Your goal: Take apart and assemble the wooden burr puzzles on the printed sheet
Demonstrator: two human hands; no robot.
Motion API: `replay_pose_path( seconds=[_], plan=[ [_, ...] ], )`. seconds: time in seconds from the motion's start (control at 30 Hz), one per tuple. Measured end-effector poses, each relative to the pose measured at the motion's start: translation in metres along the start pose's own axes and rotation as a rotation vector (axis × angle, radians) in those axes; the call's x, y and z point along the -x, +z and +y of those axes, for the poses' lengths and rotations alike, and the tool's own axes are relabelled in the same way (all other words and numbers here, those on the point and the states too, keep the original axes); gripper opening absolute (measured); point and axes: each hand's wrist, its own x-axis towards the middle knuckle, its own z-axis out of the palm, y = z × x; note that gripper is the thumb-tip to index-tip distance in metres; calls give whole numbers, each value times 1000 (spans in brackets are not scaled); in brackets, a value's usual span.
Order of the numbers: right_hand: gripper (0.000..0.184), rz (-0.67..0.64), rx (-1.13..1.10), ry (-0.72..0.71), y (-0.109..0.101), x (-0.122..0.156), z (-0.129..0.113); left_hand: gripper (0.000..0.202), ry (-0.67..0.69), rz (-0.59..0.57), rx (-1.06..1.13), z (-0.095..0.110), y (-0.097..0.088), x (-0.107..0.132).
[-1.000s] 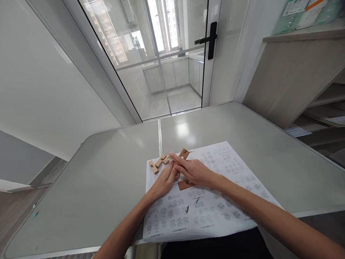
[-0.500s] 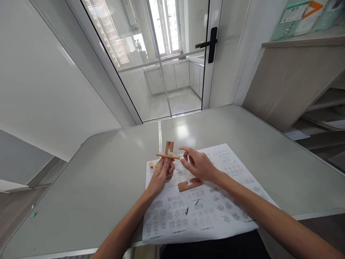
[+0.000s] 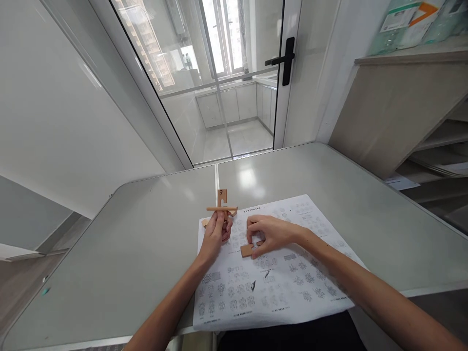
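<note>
My left hand point(image 3: 215, 234) is closed around a cross of two joined wooden puzzle pieces point(image 3: 221, 204), held upright above the printed instruction sheet point(image 3: 278, 287). My right hand point(image 3: 266, 233) reaches down onto the sheet, its fingers pinched on a flat notched wooden piece point(image 3: 247, 250) that lies there. Another small wooden piece point(image 3: 204, 223) lies on the sheet's far left corner, partly hidden behind my left hand.
The sheet lies on a grey table point(image 3: 127, 253) with a seam down its middle. A glass door with a black handle point(image 3: 287, 56) stands beyond the table's far edge. Shelving point(image 3: 420, 107) rises at the right.
My left hand lifted the joined wooden pieces off the sheet and turned them upright. My right hand let go of them and dropped onto the flat notched piece.
</note>
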Motion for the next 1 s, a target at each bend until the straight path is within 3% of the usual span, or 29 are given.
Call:
replay_pose_path(
  seconds=[0.07, 0.2, 0.43, 0.67, 1.0],
  plan=[
    [26, 16, 23, -6, 3, -2, -1, 44, -12, -2, -7, -1, 0, 0],
    [28, 88, -31, -20, 6, -5, -1, 43, -26, 0, -10, -3, -1, 0],
    [34, 333, -452, 63, -1, -6, 2, 43, -17, 20, 52, 1, 0, -1],
    [28, 296, -1020, -60, -8, -4, 2, 41, -71, -8, 152, 6, 2, 0],
    [39, 223, -1132, -99, -5, -4, 2, 45, -125, -145, 170, 9, 8, 6]
  ],
)
